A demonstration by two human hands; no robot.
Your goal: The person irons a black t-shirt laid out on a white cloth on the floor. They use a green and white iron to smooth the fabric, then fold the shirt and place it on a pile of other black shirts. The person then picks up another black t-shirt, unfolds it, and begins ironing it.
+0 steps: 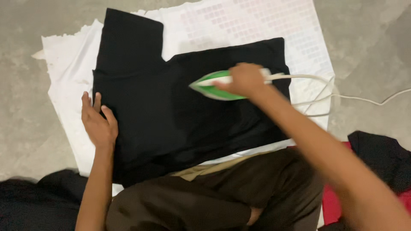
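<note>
Head view looks down at a black garment that lies spread flat on a white cloth, and the white cloth lies on a grey concrete floor. One sleeve of the garment points up toward the far edge of the cloth. The far right part of the cloth carries a faint pattern of small pale squares.

The right hand is closed around the handle of a green and white iron. The iron rests on the garment, near its upper right part, and its pointed tip faces to the left. A white cord goes from the back of the iron to the right, across the cloth edge and onto the floor.

The left hand lies flat and open, fingers stretched out, at the left edge of the garment. It holds nothing; the fingers press partly on the black fabric and partly on the white cloth.

The person sits on the floor in brown trousers, just at the near edge of the cloth. A dark piece of clothing lies at the right over something red, and more dark fabric lies at the lower left. No container shows in the picture.
</note>
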